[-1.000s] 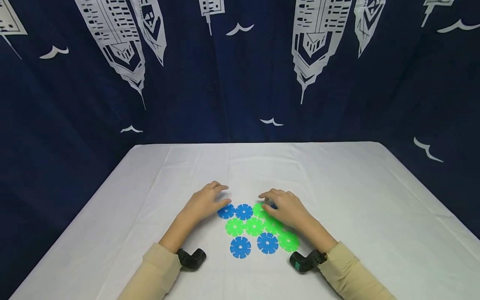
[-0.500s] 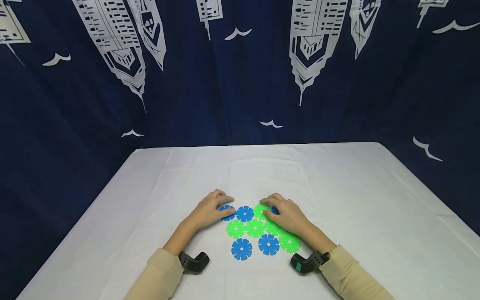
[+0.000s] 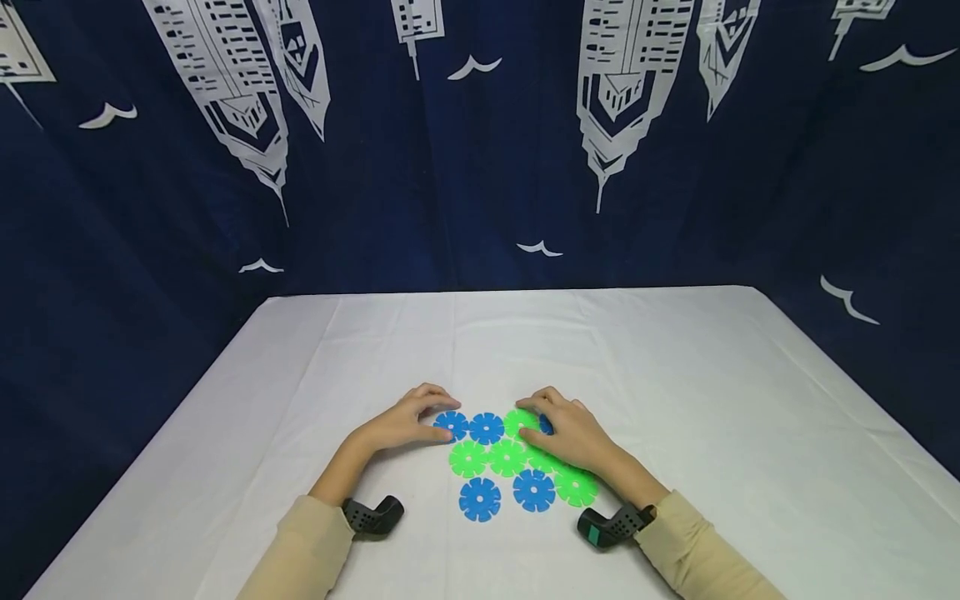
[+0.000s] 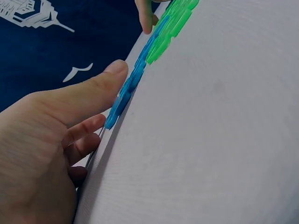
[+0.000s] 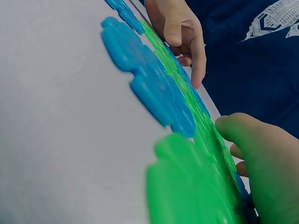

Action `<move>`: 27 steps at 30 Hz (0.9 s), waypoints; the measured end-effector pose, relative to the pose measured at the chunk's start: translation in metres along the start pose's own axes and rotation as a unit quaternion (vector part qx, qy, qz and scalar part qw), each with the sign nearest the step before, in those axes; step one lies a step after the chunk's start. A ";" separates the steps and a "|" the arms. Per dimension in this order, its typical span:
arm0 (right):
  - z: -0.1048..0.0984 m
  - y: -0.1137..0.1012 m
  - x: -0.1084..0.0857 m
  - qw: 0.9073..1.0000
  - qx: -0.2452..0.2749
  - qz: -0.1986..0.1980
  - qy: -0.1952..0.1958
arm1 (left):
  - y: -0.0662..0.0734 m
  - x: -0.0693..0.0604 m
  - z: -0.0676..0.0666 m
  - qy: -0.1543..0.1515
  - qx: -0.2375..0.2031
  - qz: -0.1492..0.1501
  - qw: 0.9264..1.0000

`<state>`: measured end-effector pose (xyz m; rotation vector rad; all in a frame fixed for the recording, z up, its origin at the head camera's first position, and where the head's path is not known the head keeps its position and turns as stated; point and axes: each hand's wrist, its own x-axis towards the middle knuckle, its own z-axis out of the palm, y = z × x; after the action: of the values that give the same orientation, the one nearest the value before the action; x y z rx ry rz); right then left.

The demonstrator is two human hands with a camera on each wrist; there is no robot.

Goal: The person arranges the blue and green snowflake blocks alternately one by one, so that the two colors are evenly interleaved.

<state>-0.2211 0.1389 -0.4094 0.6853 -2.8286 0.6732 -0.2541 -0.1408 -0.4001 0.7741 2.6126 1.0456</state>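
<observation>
Flat, notched plastic discs in blue and green lie on the white cloth. My left hand [image 3: 408, 418] curves loosely around the leftmost blue disc [image 3: 451, 425], its thumb at the near-left edge and its fingers by the far edge. Over the right side spreads my right hand [image 3: 572, 427]; its thumb lies at the top green disc [image 3: 519, 422] and its index fingertip by that disc's far edge. Under this hand, another blue disc [image 3: 546, 425] is partly hidden. Between the hands sits a blue disc [image 3: 487, 428]. Neither hand visibly lifts a disc.
Nearer me are a row of green discs [image 3: 468, 459], two blue discs [image 3: 480, 499] and a green disc [image 3: 576, 486] by the right wrist. A white-covered table [image 3: 300, 375] extends around them. A dark blue printed curtain [image 3: 450, 183] hangs behind.
My left hand first came down and inward over the leftmost blue disc, then drew slightly left, uncovering more of it. My right hand lowered slightly and stays over the green discs.
</observation>
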 end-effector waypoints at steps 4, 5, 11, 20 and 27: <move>-0.001 -0.002 -0.001 1.000 -0.004 0.005 -0.010 | 0.000 -0.002 0.000 -0.013 0.011 -0.001 1.000; -0.002 -0.003 -0.001 1.000 -0.005 0.007 -0.014 | 0.000 -0.002 0.000 -0.014 0.011 -0.003 1.000; -0.003 -0.004 0.000 0.999 -0.005 0.026 -0.027 | 0.002 -0.002 0.001 0.000 0.003 -0.017 1.000; -0.003 -0.005 0.002 0.998 0.000 0.046 -0.040 | 0.000 0.000 0.002 0.013 -0.025 -0.004 1.000; -0.006 -0.007 0.001 0.997 0.022 0.056 -0.041 | -0.002 0.003 0.002 0.046 -0.082 -0.003 0.996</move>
<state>-0.2189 0.1354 -0.4014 0.5772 -2.9533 0.7443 -0.2567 -0.1393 -0.4034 0.6948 2.5618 1.3037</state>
